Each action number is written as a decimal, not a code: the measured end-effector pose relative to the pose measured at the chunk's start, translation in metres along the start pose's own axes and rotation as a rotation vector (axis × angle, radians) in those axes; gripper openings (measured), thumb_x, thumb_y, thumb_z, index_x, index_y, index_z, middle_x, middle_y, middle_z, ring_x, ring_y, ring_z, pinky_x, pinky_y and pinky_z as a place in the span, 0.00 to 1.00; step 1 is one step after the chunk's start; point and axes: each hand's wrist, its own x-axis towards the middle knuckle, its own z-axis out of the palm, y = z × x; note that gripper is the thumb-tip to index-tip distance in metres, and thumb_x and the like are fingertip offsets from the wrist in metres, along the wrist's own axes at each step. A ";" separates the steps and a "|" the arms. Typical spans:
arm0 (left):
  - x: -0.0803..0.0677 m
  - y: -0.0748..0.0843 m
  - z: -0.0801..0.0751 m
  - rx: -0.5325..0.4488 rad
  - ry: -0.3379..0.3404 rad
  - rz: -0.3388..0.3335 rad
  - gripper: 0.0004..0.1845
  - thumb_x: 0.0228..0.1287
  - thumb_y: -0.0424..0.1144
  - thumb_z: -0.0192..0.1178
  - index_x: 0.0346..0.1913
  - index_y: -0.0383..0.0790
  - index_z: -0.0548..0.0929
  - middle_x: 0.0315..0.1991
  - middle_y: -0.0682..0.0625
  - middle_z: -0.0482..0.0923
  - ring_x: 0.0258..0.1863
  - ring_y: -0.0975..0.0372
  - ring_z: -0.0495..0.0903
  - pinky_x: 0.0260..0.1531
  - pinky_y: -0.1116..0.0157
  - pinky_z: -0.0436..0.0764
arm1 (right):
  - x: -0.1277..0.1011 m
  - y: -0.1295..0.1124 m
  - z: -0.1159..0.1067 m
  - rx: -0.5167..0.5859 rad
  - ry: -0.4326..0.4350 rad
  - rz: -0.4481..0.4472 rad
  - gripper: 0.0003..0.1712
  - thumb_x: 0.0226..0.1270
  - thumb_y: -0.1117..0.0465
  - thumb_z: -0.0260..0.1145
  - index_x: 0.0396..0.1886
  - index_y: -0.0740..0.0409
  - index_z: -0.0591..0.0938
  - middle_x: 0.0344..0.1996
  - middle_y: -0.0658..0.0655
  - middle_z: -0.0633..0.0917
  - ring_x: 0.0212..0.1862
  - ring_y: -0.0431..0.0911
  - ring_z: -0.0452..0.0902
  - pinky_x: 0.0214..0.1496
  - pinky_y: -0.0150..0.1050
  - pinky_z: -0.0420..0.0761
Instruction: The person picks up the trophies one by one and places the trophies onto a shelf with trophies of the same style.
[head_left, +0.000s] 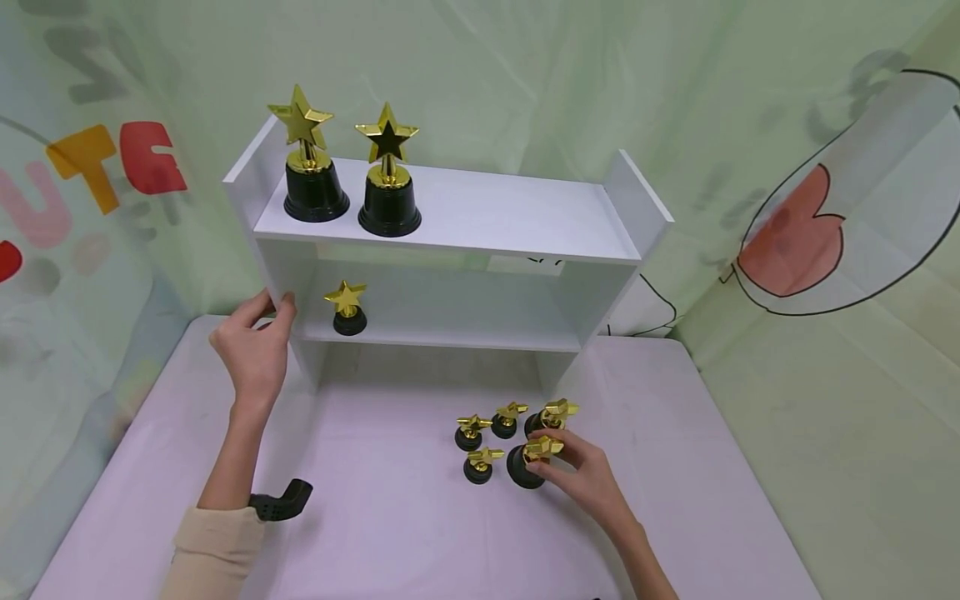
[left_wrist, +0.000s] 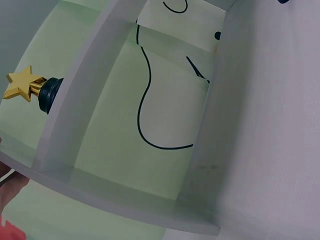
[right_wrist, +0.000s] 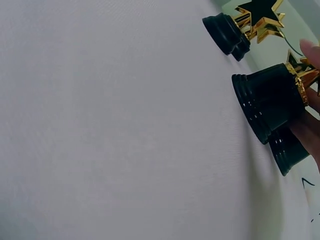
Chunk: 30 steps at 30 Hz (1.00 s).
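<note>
- Head view: the right hand [head_left: 581, 475] pinches the gold star of a trophy [head_left: 531, 460] standing on the pale surface [head_left: 390, 533], fingers curled round its top. Four more trophies, two larger and two smaller, cluster just beside it. The left hand [head_left: 253, 350] rests with near-straight fingers against the left wall of the white shelf [head_left: 450, 242], holding nothing. Two tall star trophies [head_left: 348, 171] stand on the top board; a small one [head_left: 347, 308] sits at the left of the lower board. A straight lift, judged from here, would spare the crowded neighbours.
- Left wrist view: the shelf's boards fill the frame, with the small star trophy [left_wrist: 31, 88] on the lower one. Only a sliver of the hand shows at the edge, so its steadying touch on the shelf cannot be confirmed from this view.
- Right wrist view: fingertips [right_wrist: 306, 131] hold the star above the black ribbed base [right_wrist: 267, 102], which touches the surface. A grip lower on the stem looks steadier, since the base seems the heavy end.
</note>
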 end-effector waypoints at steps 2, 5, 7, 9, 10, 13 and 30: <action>0.000 0.000 0.000 -0.006 0.004 0.002 0.10 0.67 0.34 0.67 0.48 0.42 0.93 0.35 0.52 0.89 0.33 0.75 0.82 0.36 0.80 0.79 | -0.001 0.002 0.001 0.005 0.007 0.016 0.25 0.58 0.59 0.80 0.56 0.54 0.85 0.53 0.53 0.88 0.56 0.38 0.82 0.60 0.29 0.79; 0.000 -0.002 0.001 -0.008 0.007 0.003 0.10 0.66 0.34 0.67 0.47 0.41 0.93 0.33 0.58 0.86 0.32 0.75 0.82 0.35 0.80 0.79 | -0.002 0.007 0.002 0.033 0.021 0.006 0.26 0.56 0.60 0.81 0.56 0.55 0.85 0.53 0.54 0.88 0.55 0.36 0.83 0.60 0.30 0.80; 0.000 -0.002 0.001 -0.006 0.006 0.005 0.10 0.66 0.34 0.67 0.47 0.41 0.93 0.34 0.56 0.86 0.32 0.75 0.82 0.35 0.80 0.79 | -0.004 0.012 0.004 0.047 0.031 -0.018 0.26 0.56 0.61 0.81 0.55 0.56 0.86 0.53 0.56 0.89 0.54 0.34 0.83 0.60 0.29 0.80; 0.001 -0.002 0.001 -0.002 0.005 0.008 0.10 0.66 0.33 0.67 0.47 0.41 0.93 0.34 0.51 0.87 0.32 0.76 0.82 0.35 0.81 0.78 | -0.005 0.017 0.005 0.061 0.045 -0.057 0.27 0.54 0.64 0.82 0.55 0.59 0.86 0.53 0.59 0.89 0.53 0.32 0.83 0.59 0.28 0.80; 0.001 -0.002 0.001 -0.001 0.005 0.010 0.10 0.66 0.33 0.67 0.47 0.41 0.93 0.34 0.50 0.87 0.32 0.76 0.82 0.35 0.81 0.78 | -0.006 0.019 0.006 0.060 0.052 -0.072 0.27 0.54 0.65 0.82 0.55 0.61 0.86 0.52 0.61 0.89 0.53 0.31 0.83 0.58 0.27 0.80; 0.001 -0.002 0.001 -0.001 0.006 0.012 0.09 0.66 0.33 0.67 0.47 0.41 0.93 0.34 0.51 0.87 0.32 0.76 0.82 0.35 0.81 0.78 | -0.008 0.024 0.009 0.063 0.063 -0.105 0.29 0.52 0.68 0.82 0.56 0.65 0.85 0.52 0.64 0.88 0.52 0.29 0.82 0.57 0.25 0.80; 0.001 0.000 0.000 -0.004 -0.003 0.002 0.10 0.67 0.34 0.67 0.47 0.40 0.93 0.32 0.59 0.86 0.33 0.75 0.82 0.35 0.80 0.79 | -0.011 0.020 0.013 0.001 0.110 -0.165 0.28 0.50 0.70 0.82 0.54 0.62 0.85 0.50 0.62 0.89 0.54 0.29 0.81 0.56 0.29 0.82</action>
